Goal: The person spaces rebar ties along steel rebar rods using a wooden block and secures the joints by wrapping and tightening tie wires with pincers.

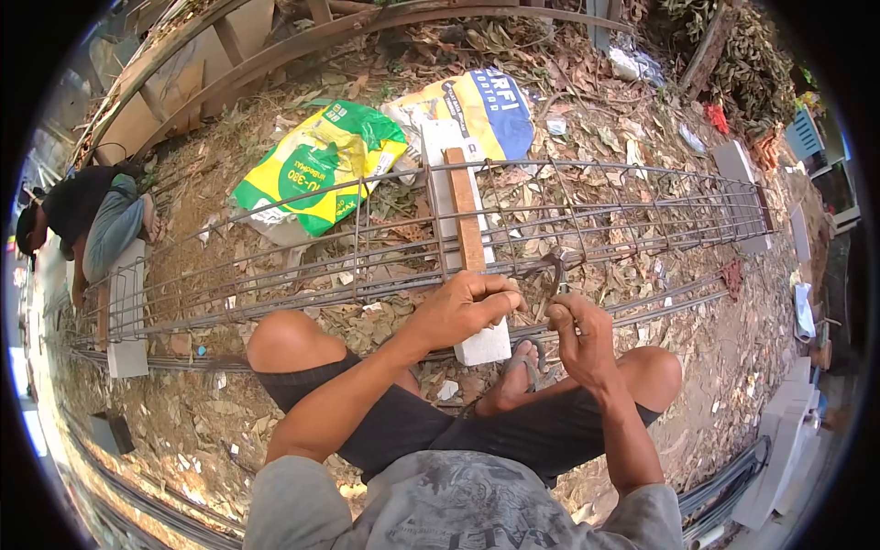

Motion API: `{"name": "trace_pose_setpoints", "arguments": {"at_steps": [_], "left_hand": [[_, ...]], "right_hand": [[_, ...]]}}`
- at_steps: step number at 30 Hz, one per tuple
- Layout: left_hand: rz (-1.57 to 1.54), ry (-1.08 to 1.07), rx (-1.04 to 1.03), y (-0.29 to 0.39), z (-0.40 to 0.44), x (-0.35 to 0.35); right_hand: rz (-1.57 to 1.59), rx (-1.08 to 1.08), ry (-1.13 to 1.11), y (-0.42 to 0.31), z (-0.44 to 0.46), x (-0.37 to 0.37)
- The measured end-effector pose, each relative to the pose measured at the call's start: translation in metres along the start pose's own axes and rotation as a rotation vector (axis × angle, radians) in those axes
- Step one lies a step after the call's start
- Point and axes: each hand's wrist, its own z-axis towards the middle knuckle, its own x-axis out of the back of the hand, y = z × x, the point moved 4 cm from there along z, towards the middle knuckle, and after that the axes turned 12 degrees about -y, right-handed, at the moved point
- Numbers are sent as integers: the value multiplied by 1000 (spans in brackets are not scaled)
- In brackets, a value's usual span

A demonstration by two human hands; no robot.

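Two hands apart at near edge of my cage, left hand curled, can't tell on what, right hand clamped on pincers, bags past far edge, open ground outside right knee

Outdoor building yard: leaf-strewn ground, steel rebar cage, pale blocks, sacks.

Worn here are a grey short-sleeved T-shirt with dark print, black shorts and a flip-flop.
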Motion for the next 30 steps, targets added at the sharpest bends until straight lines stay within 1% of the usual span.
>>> {"name": "trace_pose_setpoints", "arguments": {"at_steps": [1, 2, 4, 6, 8, 10, 12, 13, 14, 15, 16, 17, 18, 20, 21, 24, 25, 27, 28, 30], "left_hand": [[-43, 9, 22, -6, 1, 1], [-87, 14, 44, -11, 2, 3], [-55, -76, 85, -18, 0, 14], [-17, -152, 109, -23, -1, 18], [16, -109, 138, -26, 1, 22], [55, -89, 167, -31, 1, 23], [122, -75, 171, -28, -2, 32], [91, -66, 187, -31, -3, 37], [64, -51, 200, -34, -5, 44], [35, -29, 213, -38, -7, 52], [129, 41, 179, -40, -8, 62], [222, 116, 145, -44, -8, 74], [315, 191, 109, -47, -9, 86], [449, 467, 157, -58, -11, 121], [517, 604, 179, -61, -10, 137], [773, 683, 266, -38, 15, 160], [811, 668, 247, -39, 27, 168], [894, 648, 195, -53, 52, 191], [888, 640, 188, -67, 60, 201], [875, 613, 161, -100, 83, 221]], "right_hand": [[12, 72, 52, -3, 3, 4], [30, 2, 35, -5, 5, 7], [63, -143, 5, -5, 6, 14], [40, -140, 25, -1, 10, 14], [26, -157, 50, -4, 16, 10], [-73, -87, 20, -20, 27, 4], [-71, 15, 62, -19, 37, -6], [-75, 74, 89, -18, 41, -9], [-68, 53, 68, -13, 45, -12], [-61, 38, 43, -8, 50, -16], [-52, 29, 13, -4, 54, -22], [24, 17, 74, 4, 57, -29], [95, -101, 5, 13, 57, -39], [233, -332, -142, 29, 55, -59], [170, -311, -143, 33, 54, -70], [217, -307, -235, 26, 60, -102], [58, -208, -175, 24, 64, -112], [-53, -244, -216, 20, 73, -125], [-109, -263, -237, 19, 76, -132], [-120, -262, -211, 21, 83, -144]]}}
